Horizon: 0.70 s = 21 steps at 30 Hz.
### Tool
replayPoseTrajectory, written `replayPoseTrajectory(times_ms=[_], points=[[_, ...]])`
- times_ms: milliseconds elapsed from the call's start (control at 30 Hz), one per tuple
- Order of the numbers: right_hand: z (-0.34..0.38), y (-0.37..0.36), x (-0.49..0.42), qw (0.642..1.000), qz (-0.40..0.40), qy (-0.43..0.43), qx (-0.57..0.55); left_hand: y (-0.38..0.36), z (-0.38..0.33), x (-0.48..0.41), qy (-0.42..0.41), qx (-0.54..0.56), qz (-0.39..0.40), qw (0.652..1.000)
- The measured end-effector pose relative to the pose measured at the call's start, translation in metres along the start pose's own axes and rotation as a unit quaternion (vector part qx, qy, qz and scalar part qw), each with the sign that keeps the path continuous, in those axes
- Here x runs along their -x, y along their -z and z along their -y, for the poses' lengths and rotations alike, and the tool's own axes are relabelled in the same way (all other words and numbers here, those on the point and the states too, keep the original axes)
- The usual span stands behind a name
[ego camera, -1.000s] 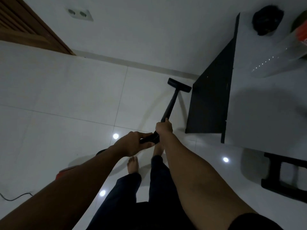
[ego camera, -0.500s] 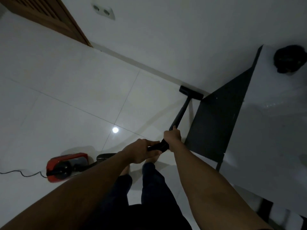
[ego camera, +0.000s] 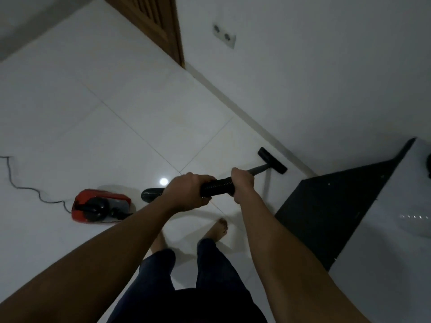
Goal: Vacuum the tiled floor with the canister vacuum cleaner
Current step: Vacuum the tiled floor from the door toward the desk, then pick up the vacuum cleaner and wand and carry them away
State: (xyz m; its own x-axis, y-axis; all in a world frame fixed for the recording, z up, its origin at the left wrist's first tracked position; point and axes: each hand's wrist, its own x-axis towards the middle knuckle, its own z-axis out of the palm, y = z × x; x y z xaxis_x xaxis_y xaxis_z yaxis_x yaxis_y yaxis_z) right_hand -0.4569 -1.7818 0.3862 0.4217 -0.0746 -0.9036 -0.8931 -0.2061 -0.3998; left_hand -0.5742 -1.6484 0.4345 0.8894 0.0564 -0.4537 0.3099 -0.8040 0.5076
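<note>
My left hand (ego camera: pixel 187 193) and my right hand (ego camera: pixel 242 185) both grip the black ribbed hose (ego camera: pixel 218 188) of the vacuum, the right one further forward. From my right hand a thin black wand (ego camera: pixel 258 170) runs to the black floor nozzle (ego camera: pixel 272 160), which lies on the white tiled floor (ego camera: pixel 130 117) close to the skirting. The red canister (ego camera: pixel 101 206) sits on the tiles to my left. The hose end (ego camera: pixel 151 194) shows behind my left hand.
A black power cord (ego camera: pixel 25 186) trails left from the canister. A dark panel (ego camera: pixel 331 213) of a white table (ego camera: pixel 391 229) stands at right. A wooden door (ego camera: pixel 151 22) and a wall socket (ego camera: pixel 224 38) are at the back. My bare feet (ego camera: pixel 218 229) stand below the hands.
My view has turned left, so the canister and cord now show fully. The nozzle has moved along the skirting, away from the table's dark panel. Both hands keep their grip.
</note>
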Motion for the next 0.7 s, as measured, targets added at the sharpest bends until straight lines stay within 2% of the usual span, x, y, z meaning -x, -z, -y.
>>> replayPoseTrajectory(times_ms=[200, 333, 567, 700], points=[[-0.01, -0.112, 0.053, 0.993, 0.104, 0.042, 0.041, 0.056, 0.074, 0.073, 0.066, -0.037, -0.155, 0.985], [-0.02, -0.189, 0.095, 0.972, 0.175, 0.09, 0.127, 0.087, 0.132, 0.126, 0.102, -0.015, -0.243, 0.964], [-0.055, -0.323, 0.175, 0.896, 0.262, 0.162, 0.32, 0.122, 0.23, 0.232, 0.188, 0.059, -0.355, 0.914], [-0.09, -0.385, 0.209, 0.849, 0.312, 0.226, 0.362, 0.133, 0.276, 0.279, 0.236, 0.145, -0.404, 0.872]])
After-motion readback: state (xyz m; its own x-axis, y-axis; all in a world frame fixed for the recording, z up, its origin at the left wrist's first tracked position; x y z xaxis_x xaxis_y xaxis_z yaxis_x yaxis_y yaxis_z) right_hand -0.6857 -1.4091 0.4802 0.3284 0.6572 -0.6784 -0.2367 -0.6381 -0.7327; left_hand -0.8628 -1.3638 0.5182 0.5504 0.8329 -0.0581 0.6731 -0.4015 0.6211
